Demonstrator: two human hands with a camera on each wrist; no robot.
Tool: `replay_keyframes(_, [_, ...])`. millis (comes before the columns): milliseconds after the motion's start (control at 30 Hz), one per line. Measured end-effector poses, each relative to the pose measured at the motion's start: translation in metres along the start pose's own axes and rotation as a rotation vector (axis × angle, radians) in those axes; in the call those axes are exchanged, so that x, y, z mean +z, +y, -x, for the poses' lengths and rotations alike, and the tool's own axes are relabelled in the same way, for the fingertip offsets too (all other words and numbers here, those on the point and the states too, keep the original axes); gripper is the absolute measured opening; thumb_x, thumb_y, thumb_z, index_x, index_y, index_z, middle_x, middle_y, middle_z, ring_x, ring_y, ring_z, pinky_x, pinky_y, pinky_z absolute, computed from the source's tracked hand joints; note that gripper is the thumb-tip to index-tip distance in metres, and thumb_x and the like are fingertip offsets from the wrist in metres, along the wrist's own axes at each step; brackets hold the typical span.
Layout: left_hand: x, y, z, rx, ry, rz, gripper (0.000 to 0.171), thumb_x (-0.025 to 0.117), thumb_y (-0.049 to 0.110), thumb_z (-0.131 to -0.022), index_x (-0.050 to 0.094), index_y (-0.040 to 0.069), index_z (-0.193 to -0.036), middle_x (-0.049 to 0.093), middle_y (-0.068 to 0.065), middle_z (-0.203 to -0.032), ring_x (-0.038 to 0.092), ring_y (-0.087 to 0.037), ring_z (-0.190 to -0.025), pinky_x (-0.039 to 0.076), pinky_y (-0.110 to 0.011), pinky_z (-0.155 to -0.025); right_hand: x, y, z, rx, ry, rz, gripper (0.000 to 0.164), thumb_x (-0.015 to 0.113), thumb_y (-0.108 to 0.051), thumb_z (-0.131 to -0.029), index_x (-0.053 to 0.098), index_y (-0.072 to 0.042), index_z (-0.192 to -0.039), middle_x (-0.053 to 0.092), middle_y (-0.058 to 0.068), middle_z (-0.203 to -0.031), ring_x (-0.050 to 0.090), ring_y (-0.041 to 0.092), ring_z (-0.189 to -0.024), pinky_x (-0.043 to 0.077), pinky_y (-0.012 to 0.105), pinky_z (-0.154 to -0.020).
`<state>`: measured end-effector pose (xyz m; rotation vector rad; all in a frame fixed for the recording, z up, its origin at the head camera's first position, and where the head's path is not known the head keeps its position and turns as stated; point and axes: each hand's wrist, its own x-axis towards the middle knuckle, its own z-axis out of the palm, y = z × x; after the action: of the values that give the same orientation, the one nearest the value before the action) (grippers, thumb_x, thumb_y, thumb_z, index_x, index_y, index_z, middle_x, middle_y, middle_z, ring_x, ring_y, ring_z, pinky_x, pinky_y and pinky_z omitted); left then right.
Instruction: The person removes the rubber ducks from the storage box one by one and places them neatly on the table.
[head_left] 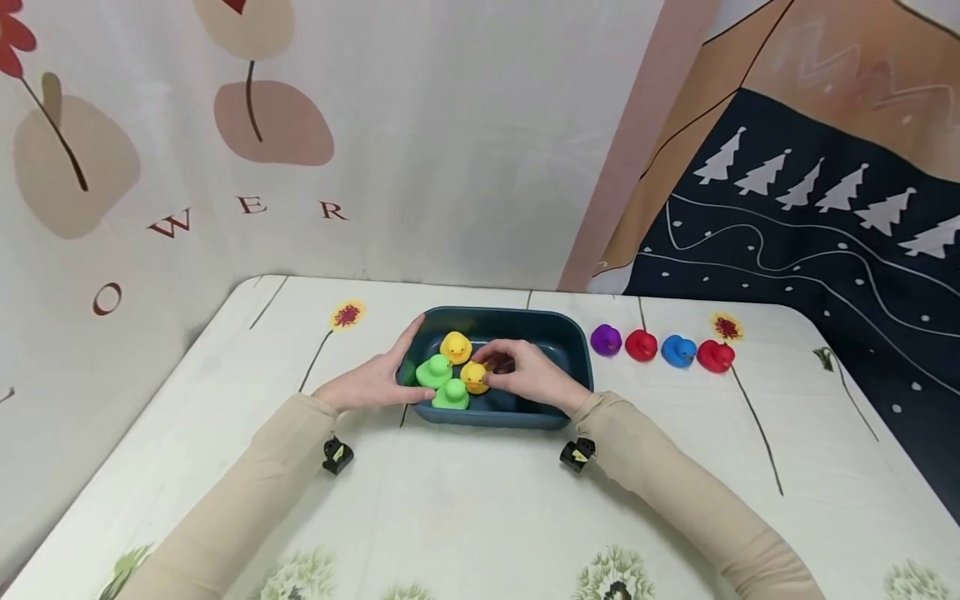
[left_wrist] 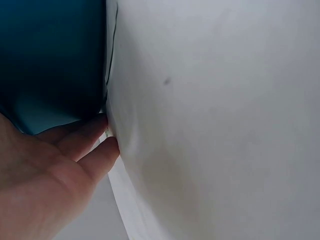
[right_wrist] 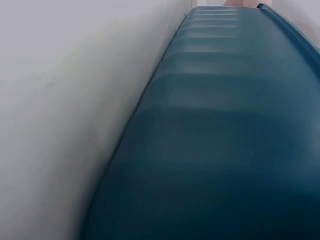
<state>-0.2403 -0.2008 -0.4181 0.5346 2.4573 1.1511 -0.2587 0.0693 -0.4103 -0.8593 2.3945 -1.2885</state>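
Note:
A dark teal basin [head_left: 517,421] holds two green rubber ducks, one at the left [head_left: 433,372] and one nearer the front [head_left: 452,395]. A yellow rubber duck [head_left: 455,347] sits behind them, and a second yellow duck [head_left: 473,378] is to their right. My right hand [head_left: 534,375] reaches in over the right part of the basin and pinches this second duck between thumb and fingertips. At the left end, my left hand [head_left: 378,377] holds the basin, thumb over the front left corner. In the left wrist view its fingers [left_wrist: 97,157] lie along the outer wall.
To the right of the basin, a purple duck [head_left: 606,340], a red duck [head_left: 641,345], a blue duck [head_left: 678,351] and another red duck [head_left: 716,356] stand in a row. A flower-printed cloth [head_left: 465,508] covers the table, with a patterned curtain [head_left: 450,167] behind.

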Motion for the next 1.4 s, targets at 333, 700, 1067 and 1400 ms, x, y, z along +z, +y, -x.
replay_keyframes(333, [-0.001, 0.0, -0.002, 0.003, 0.005, 0.011, 0.11, 0.071, 0.046, -0.084, -0.012, 0.031, -0.154, 0.028, -0.028, -0.15, 0.036, -0.043, -0.131, 0.029, -0.062, -0.104, 0.0, 0.0, 0.0, 0.042, -0.081, 0.014, 0.031, 0.065, -0.005, -0.09, 0.065, -0.002, -0.121, 0.062, 0.007, -0.108, 0.055, 0.02, -0.093, 0.05, 0.027, -0.083])
replay_keyframes(700, [-0.001, -0.001, -0.001, 0.005, 0.007, 0.022, 0.11, 0.071, 0.046, -0.084, -0.012, 0.031, -0.154, 0.026, -0.028, -0.151, 0.034, -0.044, -0.132, 0.029, -0.062, -0.104, -0.001, 0.004, 0.0, 0.0, -0.099, 0.032, 0.025, 0.067, -0.001, -0.089, 0.067, -0.002, -0.114, 0.064, 0.006, -0.109, 0.055, 0.019, -0.093, 0.05, 0.029, -0.084])
replay_keyframes(1067, [0.001, -0.002, -0.001, -0.001, 0.009, 0.019, 0.11, 0.071, 0.046, -0.084, -0.012, 0.031, -0.154, 0.022, -0.026, -0.153, 0.032, -0.043, -0.134, 0.028, -0.061, -0.105, -0.007, 0.0, 0.008, -0.018, -0.063, 0.017, 0.025, 0.067, -0.006, -0.09, 0.067, -0.004, -0.115, 0.064, 0.006, -0.11, 0.056, 0.02, -0.093, 0.051, 0.031, -0.084])
replay_keyframes(1400, [0.001, -0.002, -0.001, -0.007, 0.013, 0.013, 0.11, 0.071, 0.046, -0.084, -0.012, 0.032, -0.154, 0.025, -0.027, -0.152, 0.034, -0.043, -0.133, 0.029, -0.061, -0.104, -0.013, -0.004, 0.017, -0.023, -0.051, 0.0, 0.027, 0.066, -0.005, -0.09, 0.067, -0.005, -0.117, 0.064, 0.005, -0.112, 0.056, 0.021, -0.097, 0.05, 0.032, -0.086])
